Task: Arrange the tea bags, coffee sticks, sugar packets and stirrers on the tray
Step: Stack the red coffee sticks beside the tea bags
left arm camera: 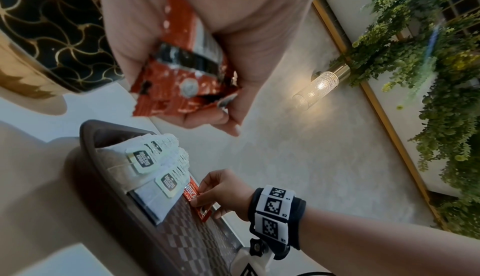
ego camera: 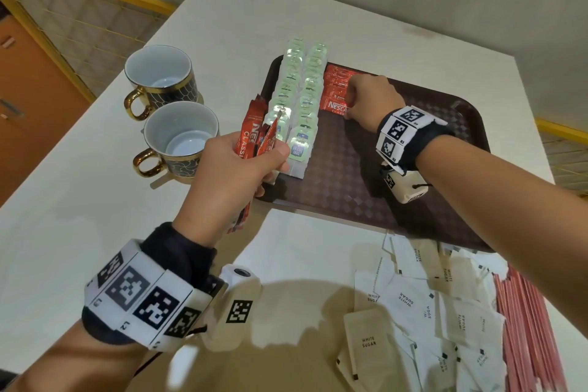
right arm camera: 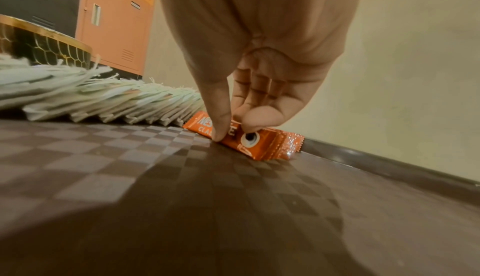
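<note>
A dark brown checkered tray (ego camera: 366, 188) lies on the white table. Two rows of pale green tea bags (ego camera: 299, 95) run along its left side. Beside them lies a row of red coffee sticks (ego camera: 334, 89). My right hand (ego camera: 366, 102) pinches the nearest coffee stick (right arm camera: 249, 140) in that row between thumb and fingers, low on the tray. My left hand (ego camera: 235, 169) grips a bunch of red coffee sticks (left arm camera: 182, 79) upright above the tray's left front corner. White sugar packets (ego camera: 413, 312) lie heaped near the front right, with red stirrers (ego camera: 525, 328) beside them.
Two black-and-gold cups (ego camera: 171, 111) stand on the table left of the tray, close to my left hand. An orange cabinet (right arm camera: 114, 19) is beyond the table. The tray's right half (ego camera: 413, 143) shows bare checkered surface.
</note>
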The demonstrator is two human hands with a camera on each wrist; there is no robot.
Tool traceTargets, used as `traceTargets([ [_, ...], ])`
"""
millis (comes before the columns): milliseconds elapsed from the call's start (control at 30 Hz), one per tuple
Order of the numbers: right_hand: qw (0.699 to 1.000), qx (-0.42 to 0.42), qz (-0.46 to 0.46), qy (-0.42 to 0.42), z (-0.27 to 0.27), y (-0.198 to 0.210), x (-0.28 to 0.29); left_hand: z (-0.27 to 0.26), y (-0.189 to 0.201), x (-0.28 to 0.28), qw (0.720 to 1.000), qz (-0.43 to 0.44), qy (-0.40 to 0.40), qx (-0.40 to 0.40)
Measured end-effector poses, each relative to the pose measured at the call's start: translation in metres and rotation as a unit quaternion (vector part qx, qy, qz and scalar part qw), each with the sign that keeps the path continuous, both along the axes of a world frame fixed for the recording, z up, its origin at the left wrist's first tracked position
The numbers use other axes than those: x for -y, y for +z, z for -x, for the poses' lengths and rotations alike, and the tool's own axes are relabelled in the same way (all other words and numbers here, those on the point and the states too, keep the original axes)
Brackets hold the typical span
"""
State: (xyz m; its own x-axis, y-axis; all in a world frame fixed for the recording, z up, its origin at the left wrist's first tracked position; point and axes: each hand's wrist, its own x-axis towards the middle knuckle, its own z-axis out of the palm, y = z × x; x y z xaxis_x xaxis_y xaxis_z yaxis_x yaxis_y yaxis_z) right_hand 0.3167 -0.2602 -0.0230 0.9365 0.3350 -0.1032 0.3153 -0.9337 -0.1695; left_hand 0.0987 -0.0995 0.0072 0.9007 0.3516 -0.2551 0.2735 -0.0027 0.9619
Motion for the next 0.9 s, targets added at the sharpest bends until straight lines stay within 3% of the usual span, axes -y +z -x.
traceTargets([
  [133,1.0,0.0,-0.011,0.005,-0.002,0.001,0.001,-0.001,0.003,-0.001,0.999,0.042,-0.027,-0.021],
  [233,1.0,-0.001,-0.013,0.008,-0.001,0.0,0.001,-0.003,0.006,0.0,0.988,0.144,-0.036,-0.043],
  [367,1.0,0.002,-0.029,0.011,0.003,0.006,0.002,-0.005,0.007,-0.004,0.949,0.303,-0.05,-0.069],
  [433,0.997,0.021,-0.074,0.0,0.007,0.013,0.005,-0.006,0.007,-0.005,0.937,0.338,-0.052,-0.072],
  [533,0.974,0.011,-0.226,-0.02,0.033,0.034,0.003,-0.006,0.008,-0.006,0.926,0.367,-0.065,-0.054],
  [633,0.924,-0.12,-0.362,-0.012,0.081,0.059,-0.002,-0.006,0.011,-0.006,0.922,0.37,-0.104,-0.04],
  [733,0.879,-0.263,-0.397,0.033,0.118,0.075,-0.001,-0.004,0.015,-0.001,0.929,0.337,-0.147,-0.032],
  [800,0.858,-0.294,-0.419,0.053,0.131,0.078,0.0,-0.002,0.016,0.004,0.941,0.289,-0.176,-0.022],
  [900,0.839,-0.282,-0.466,0.013,0.14,0.077,0.004,0.002,0.018,0.01,0.947,0.233,-0.221,-0.007],
])
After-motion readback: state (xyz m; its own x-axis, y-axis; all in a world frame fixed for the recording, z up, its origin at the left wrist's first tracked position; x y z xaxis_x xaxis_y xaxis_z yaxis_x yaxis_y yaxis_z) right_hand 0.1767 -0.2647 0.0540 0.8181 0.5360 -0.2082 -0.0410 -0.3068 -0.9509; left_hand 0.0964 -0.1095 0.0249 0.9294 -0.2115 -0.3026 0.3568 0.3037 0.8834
